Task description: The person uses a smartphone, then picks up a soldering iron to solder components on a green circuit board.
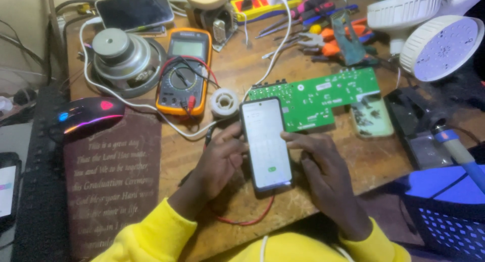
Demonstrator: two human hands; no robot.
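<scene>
The phone point(266, 143) lies between both hands, long axis pointing away from the person; left hand point(218, 163) grips its edge, right hand point(323, 163) fingers touch the other edge.

The person wears a bright yellow top with long sleeves — the cuffs end at the wrists, and the fabric bunches in soft folds along both forearms. A thin white cord runs down the middle of the chest. The left hand point(218, 163) and the right hand point(323, 168) are bare — no gloves, rings or watch show.
</scene>
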